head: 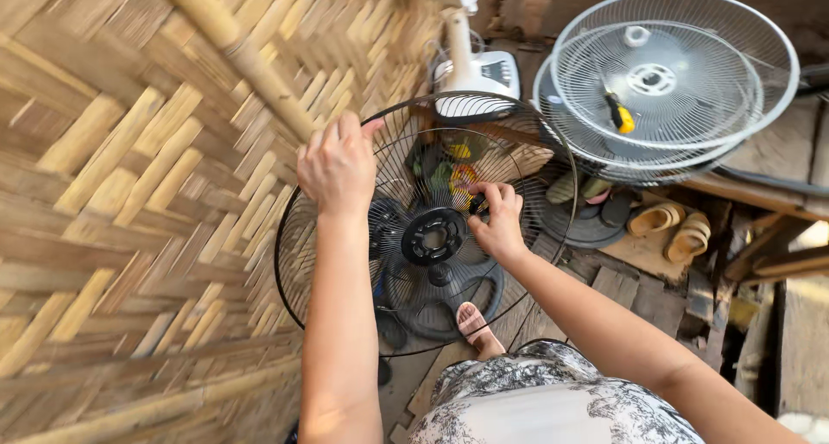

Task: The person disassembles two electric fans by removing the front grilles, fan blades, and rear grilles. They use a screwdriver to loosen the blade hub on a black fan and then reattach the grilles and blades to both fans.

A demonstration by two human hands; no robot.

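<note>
A round black wire fan guard (302, 263) stands upright in front of me, leaning near a woven bamboo wall (129, 193). My left hand (338, 163) grips its top rim. My right hand (496, 219) pinches something small at the guard's black centre ring (434, 235); what the fingers hold is hidden. Behind the guard sits a dark round fan base (449, 306). My foot in a sandal (477, 327) rests below.
Two white wire fan guards (691, 124) are stacked at the upper right, with a yellow-handled tool (618, 116) on them. A white fan stand and base (475, 68) lies behind. Sandals (669, 228) sit on wooden planks (639, 280) at right.
</note>
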